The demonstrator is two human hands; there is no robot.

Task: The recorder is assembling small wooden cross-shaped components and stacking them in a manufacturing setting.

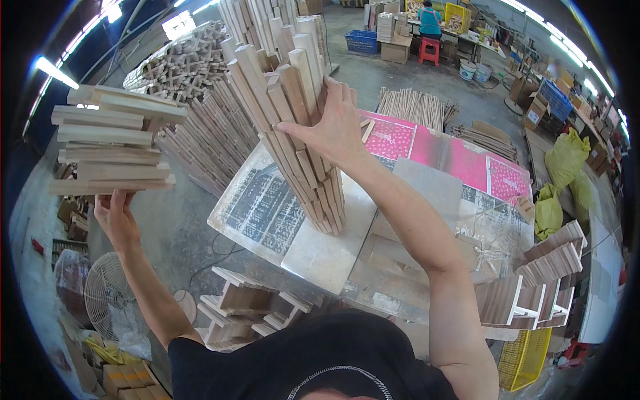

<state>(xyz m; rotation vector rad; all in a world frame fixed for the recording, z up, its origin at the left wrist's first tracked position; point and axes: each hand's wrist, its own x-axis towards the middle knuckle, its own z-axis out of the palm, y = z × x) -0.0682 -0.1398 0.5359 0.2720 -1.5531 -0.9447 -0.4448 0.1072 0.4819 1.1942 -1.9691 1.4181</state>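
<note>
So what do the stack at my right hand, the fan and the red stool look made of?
Stack: wood, apparently unvarnished, going by its matte, unevenly brown faces.
Fan: thin, pale guard wires, probably coated metal.
Stool: likely moulded plastic, judging by its even, bright red.

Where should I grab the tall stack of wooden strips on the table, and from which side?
Probably around the upper part of the stack of wooden strips, coming from the right, where your right hand spreads against it. The stack stands tall on the table and is made of many separate pieces, so a wide hold across several should steady it better than pinching one.
</note>
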